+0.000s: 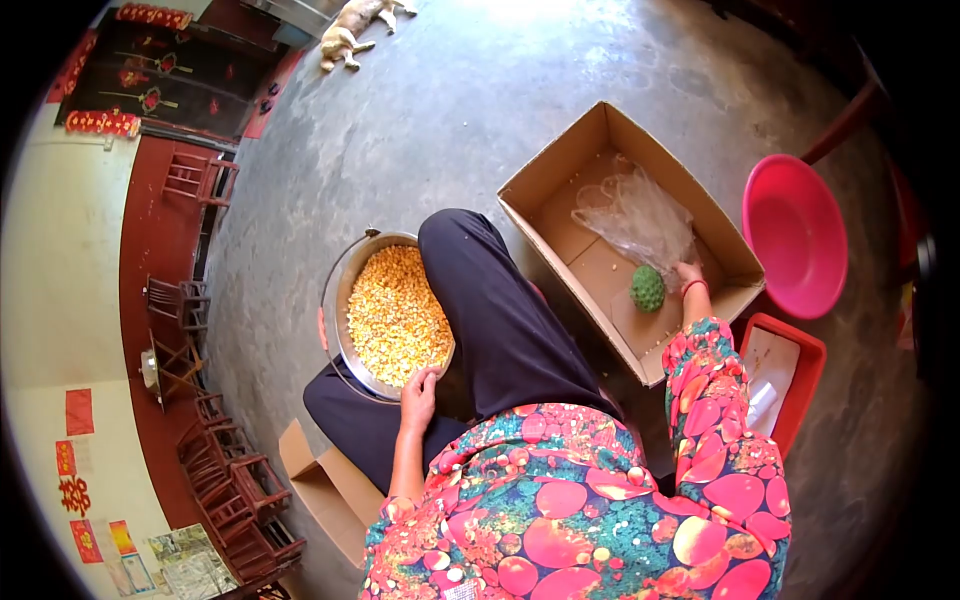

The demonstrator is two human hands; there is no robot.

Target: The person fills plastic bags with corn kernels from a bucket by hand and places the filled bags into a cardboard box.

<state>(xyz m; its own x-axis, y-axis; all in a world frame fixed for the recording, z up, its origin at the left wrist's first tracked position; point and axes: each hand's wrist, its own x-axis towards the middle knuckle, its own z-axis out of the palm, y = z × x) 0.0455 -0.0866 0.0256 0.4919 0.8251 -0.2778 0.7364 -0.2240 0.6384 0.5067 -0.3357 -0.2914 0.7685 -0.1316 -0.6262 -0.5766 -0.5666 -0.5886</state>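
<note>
My left hand (418, 402) grips the near rim of a metal bucket (341, 325), its thumb and fingers closed over the edge. Yellow corn kernels (395, 315) fill the bucket, which stands beside my bent leg with its wire handle hanging to one side. Over on the right, my right hand (689, 276) reaches into an open cardboard box (555, 215). Its fingers close on the near end of a crumpled clear plastic bag (632, 215); the fingertips are partly hidden. Just left of that hand, a green, knobbly sugar apple (647, 288) sits on the box floor.
Right of the box are a pink plastic basin (795, 236) and a red tray (812, 365) with white things in it. Another cardboard piece (335, 490) lies near my left leg. Wooden chairs (240, 490) line the left wall. A dog (350, 30) lies on the concrete floor farther off.
</note>
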